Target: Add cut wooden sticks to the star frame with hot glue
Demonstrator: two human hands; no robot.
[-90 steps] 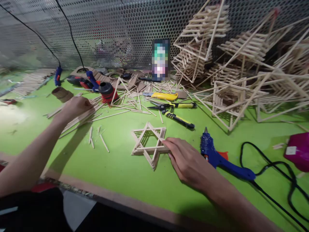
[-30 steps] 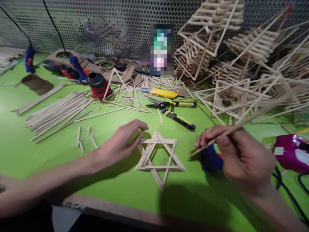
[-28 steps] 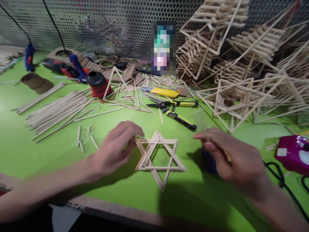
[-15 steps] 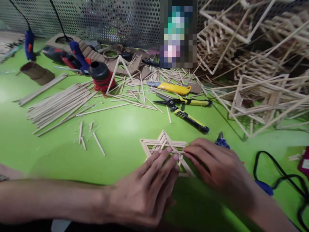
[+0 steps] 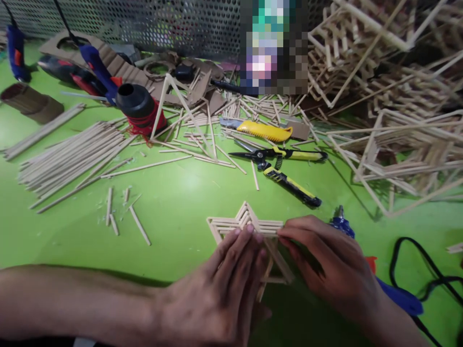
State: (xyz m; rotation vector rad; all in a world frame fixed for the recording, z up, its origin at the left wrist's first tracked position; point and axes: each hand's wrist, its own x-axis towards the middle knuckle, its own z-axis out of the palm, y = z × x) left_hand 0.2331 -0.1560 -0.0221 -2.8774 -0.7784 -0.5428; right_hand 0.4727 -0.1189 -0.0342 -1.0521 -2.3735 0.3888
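A six-pointed star of glued wooden sticks (image 5: 244, 223) lies flat on the green table (image 5: 181, 193), near its front edge. My left hand (image 5: 224, 289) reaches over the star from below, fingers stretched flat and together, their tips resting on its middle. My right hand (image 5: 333, 262) comes in from the right. Its thumb and fingertips pinch the right end of the star's top bar. Both hands cover the lower half of the star.
A blue glue gun (image 5: 396, 295) with a black cable (image 5: 427, 284) lies just right of my right hand. Yellow-handled cutters (image 5: 289, 183) and a yellow utility knife (image 5: 264, 130) lie behind the star. A pile of long sticks (image 5: 68, 156) is at left, stick frames (image 5: 401, 149) at right.
My left hand left the stick pile and came to the star. My right hand briefly held a long stick, then came down on the star. The view moved closer and lower.
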